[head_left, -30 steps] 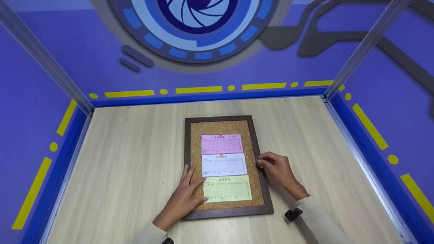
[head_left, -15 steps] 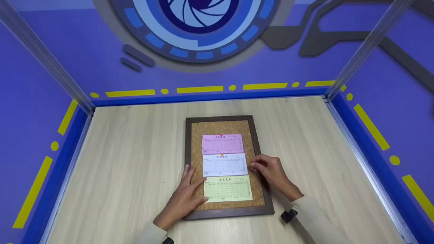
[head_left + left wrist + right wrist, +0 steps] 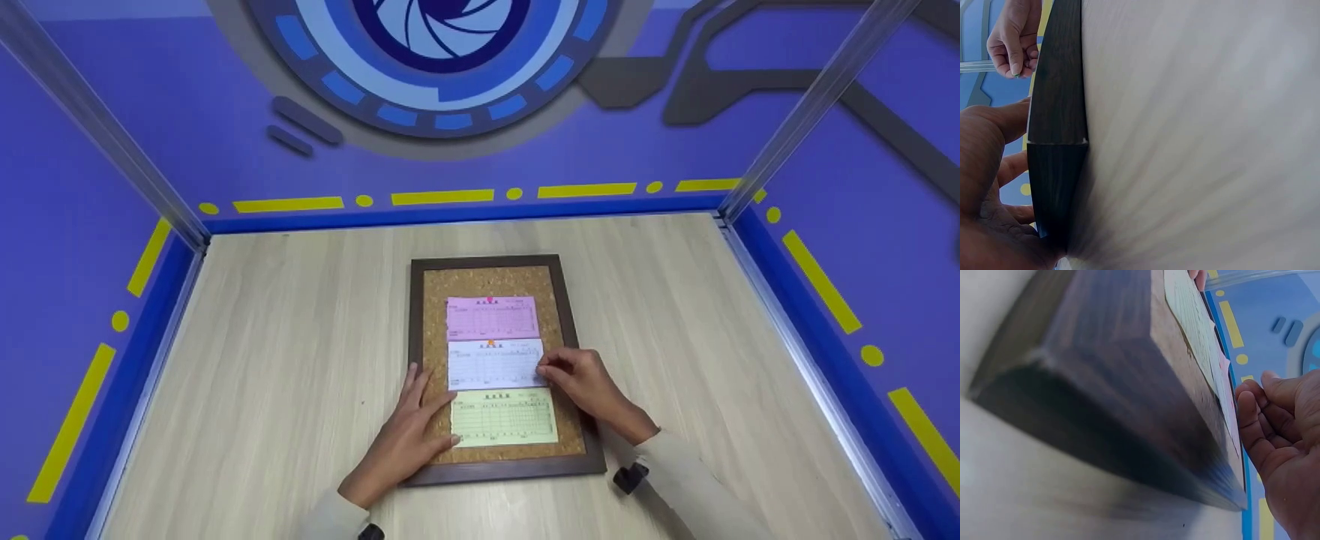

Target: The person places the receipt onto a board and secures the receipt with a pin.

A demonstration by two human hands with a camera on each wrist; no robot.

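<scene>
Left hand, lower centre: unchanged, fingers straight and flat on the cork board, touching the green slip. Right hand: moved leftward from the frame's right edge, fingers now curled at the white slip; whether it pinches anything cannot be told. Pale wood tabletop; purple walls. Pink slip pinned uppermost.

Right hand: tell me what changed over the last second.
The right hand slid left from the frame's right edge onto the cork, fingertips now at the white slip's right edge. The left hand stayed flat on the cork; all three slips stayed put.
</scene>
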